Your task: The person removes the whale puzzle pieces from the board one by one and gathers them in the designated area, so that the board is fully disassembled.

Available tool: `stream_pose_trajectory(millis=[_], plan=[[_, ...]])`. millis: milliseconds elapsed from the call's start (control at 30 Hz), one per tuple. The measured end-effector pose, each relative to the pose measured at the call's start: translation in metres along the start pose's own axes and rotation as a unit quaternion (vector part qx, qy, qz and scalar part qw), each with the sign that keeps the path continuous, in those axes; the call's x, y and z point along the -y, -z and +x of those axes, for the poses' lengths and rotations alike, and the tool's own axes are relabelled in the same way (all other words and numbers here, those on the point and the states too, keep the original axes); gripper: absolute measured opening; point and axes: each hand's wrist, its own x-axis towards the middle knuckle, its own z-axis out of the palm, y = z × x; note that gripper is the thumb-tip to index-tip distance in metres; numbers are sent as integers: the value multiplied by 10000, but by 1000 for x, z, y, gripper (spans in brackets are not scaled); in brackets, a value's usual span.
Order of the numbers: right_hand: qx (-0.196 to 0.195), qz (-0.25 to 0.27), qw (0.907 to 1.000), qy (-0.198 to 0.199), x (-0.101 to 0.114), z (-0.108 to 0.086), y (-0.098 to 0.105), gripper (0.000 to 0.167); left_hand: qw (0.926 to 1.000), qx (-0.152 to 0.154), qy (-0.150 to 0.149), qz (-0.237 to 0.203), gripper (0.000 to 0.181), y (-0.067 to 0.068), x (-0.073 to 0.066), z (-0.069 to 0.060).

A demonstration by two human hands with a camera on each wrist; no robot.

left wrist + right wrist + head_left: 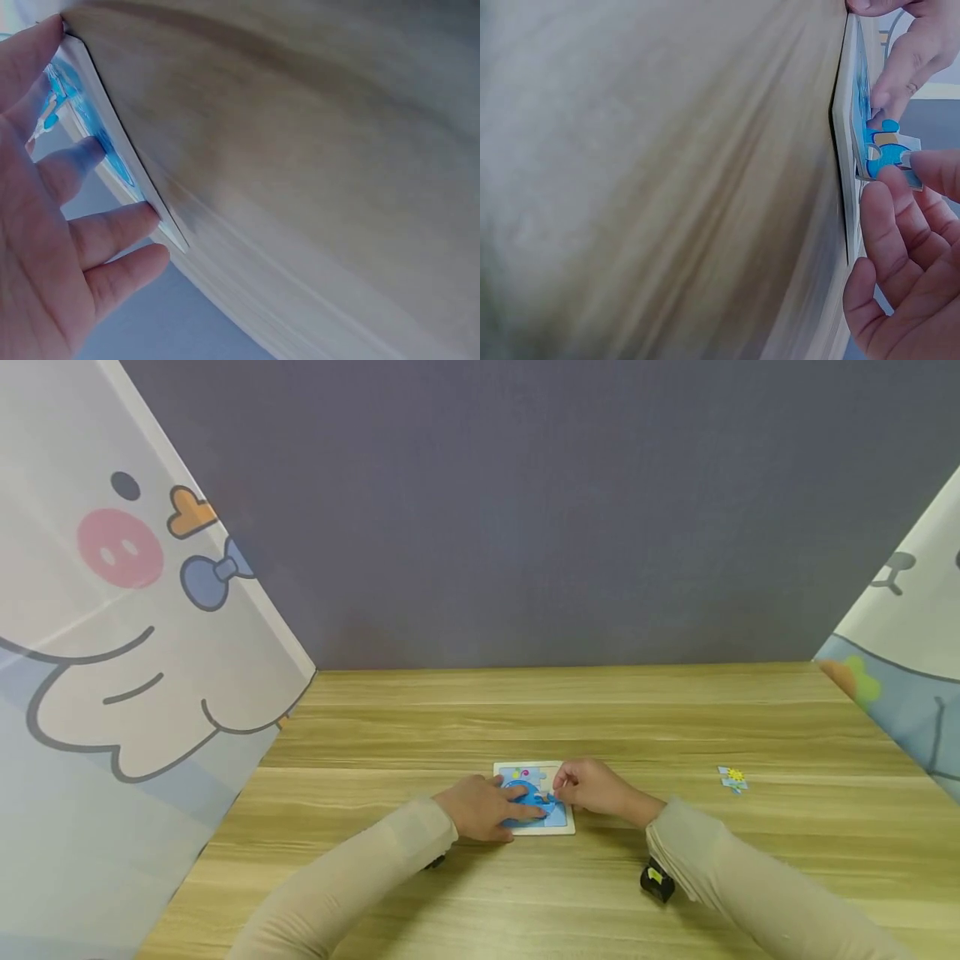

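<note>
A small jigsaw puzzle in a white-framed tray lies on the table, showing a blue rounded figure on light blue. My left hand rests across its left side with fingers spread; in the left wrist view its fingertips touch the pieces and the frame edge. At the tray's right side, my right hand pinches a blue puzzle piece between thumb and fingers. The right wrist view shows this piece tilted up from the tray. In the tray's upper right, a pale patch without printed picture shows, partly behind the fingers.
Off to the right on the wooden table lie puzzle pieces with a yellow flower. A black device sits under the right wrist. A grey panel stands behind, with cartoon-printed curtains at both sides.
</note>
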Motion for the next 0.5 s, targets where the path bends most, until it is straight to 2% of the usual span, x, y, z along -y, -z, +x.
stream_pose_trajectory(millis=[333,500], plan=[[19,240,9997,-78,-5,-4,0,4,9999,-63,-62,-63,54,9,-5,1],[21,222,9997,-110,-7,-3,0,4,10000,36,-22,64,56,11,-9,3]])
